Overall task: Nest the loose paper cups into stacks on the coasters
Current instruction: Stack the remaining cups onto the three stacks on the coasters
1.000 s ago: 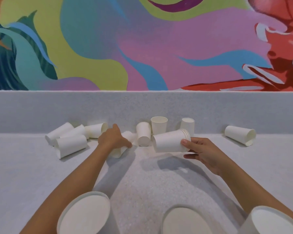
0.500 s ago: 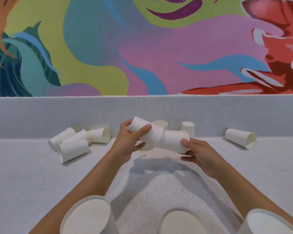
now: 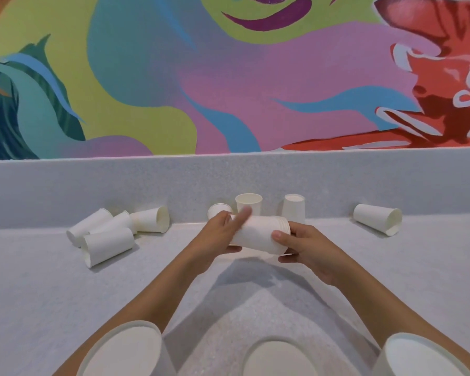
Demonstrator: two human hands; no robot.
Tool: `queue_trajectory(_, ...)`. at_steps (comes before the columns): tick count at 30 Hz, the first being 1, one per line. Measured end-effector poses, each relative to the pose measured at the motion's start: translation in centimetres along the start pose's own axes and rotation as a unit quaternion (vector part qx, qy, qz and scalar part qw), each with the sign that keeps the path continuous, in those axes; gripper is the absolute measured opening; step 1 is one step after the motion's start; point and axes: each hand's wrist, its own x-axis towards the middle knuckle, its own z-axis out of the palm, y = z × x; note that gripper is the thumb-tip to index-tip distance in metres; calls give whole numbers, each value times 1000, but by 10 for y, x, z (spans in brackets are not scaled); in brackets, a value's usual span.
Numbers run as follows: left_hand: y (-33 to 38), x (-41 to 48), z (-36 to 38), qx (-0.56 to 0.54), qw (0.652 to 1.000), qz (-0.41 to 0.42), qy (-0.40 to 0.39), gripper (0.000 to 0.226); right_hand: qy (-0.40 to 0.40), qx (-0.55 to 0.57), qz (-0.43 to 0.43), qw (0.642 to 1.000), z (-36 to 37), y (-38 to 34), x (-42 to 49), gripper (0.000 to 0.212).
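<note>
**Stack held level over mid-worktop, both hands on it**

Far left, four loose cups (image 3: 107,246) lie on their sides in a touching huddle close to the back wall (image 3: 52,191) of the grey worktop (image 3: 38,294). In front of them the surface runs open down to the near-left cup (image 3: 125,348), which is cut off by the bottom edge beside my left forearm.

My left hand (image 3: 215,240) has the narrow end of the stack (image 3: 258,236). My thumb is beneath and one blurred finger is laid over the top, so the fingers (image 3: 243,213) are clamped on it. The stack is plain white paper. It lies sideways in the air, clear of the worktop, with its shadow on the surface beneath it. Its rims are bunched tight at the right end. My right hand (image 3: 307,251) grips that rim end, thumb on the front and fingers curled under.

Three cups stand behind the stack, along the wall. The low cup (image 3: 217,210) is half hidden by my left hand, the upright cup (image 3: 248,203) has its mouth up, and the upturned cup (image 3: 293,208) has its base up. Below, the near-middle cup (image 3: 277,359) sits between my forearms.

To the right, a lone cup (image 3: 377,218) lies on its side near the wall, well apart from the rest, with open worktop around it. The near-right cup (image 3: 418,356) is under my right forearm at the frame edge.
</note>
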Motion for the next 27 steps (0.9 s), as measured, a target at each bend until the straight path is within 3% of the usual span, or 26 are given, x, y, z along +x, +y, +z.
queue_trajectory(3,-4,18,-8,17,992,13,127,51,30,-1,15,999,-7,2,2,24)
queue_trajectory(6,-28,37,-16,182,953,94,224,32,54,-8,24,998,-13,6,5,24)
queue_trajectory(11,-53,69,-16,296,932,69,199,66,93,19,32,995,-19,10,8,26)
queue_trajectory(14,-55,80,-14,330,920,79,195,76,106,30,34,993,-23,11,9,27)
queue_trajectory(27,-58,88,-15,314,927,25,202,75,117,37,33,992,-29,15,10,24)
